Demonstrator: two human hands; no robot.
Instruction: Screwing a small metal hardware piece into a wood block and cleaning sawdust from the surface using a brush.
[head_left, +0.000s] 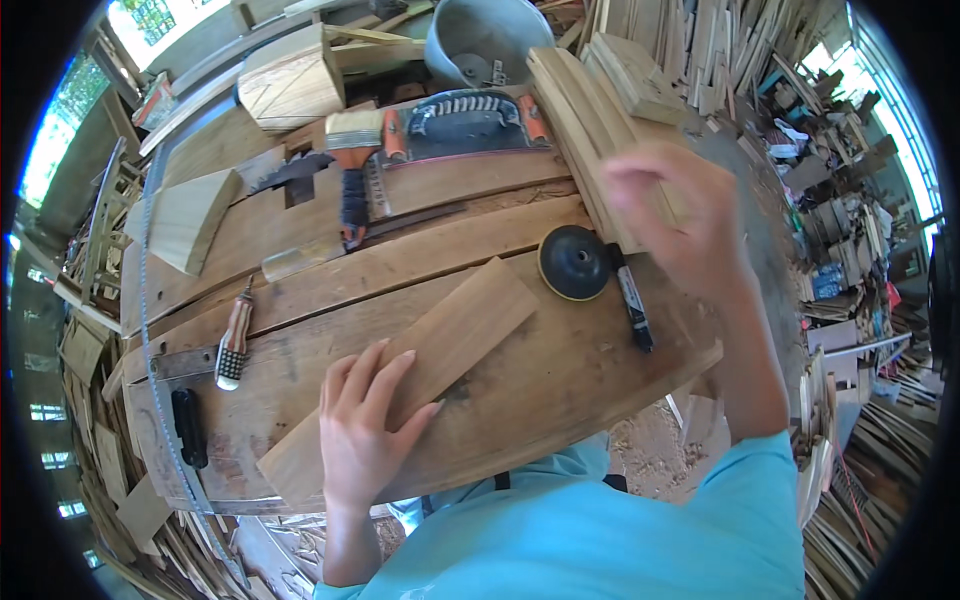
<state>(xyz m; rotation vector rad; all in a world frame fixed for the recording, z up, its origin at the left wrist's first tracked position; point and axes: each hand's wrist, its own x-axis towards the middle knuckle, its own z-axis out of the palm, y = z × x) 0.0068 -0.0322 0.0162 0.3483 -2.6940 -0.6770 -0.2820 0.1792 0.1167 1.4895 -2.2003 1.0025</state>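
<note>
My left hand (pixel 360 425) lies on a flat, narrow wooden board (pixel 465 325), its fingers spread over the wood. The board rests at a slant on the workbench (pixel 560 375), close to my body. My right hand (pixel 685 225) is raised above the bench's right side, smeared by motion. Its fingers look bent, but whether they hold anything cannot be made out. Below it and to the left sits a round black sanding pad (pixel 573 262). A black-and-white marker (pixel 632 305) lies beside the pad.
Long boards (pixel 575 130) are stacked at the back right. A brush (pixel 352 165), a black tool with orange ends (pixel 465 125), wood blocks (pixel 190 220) and a grey bucket (pixel 490 40) stand farther back. On the left lie a screwdriver (pixel 235 340) and a black-handled object (pixel 188 428).
</note>
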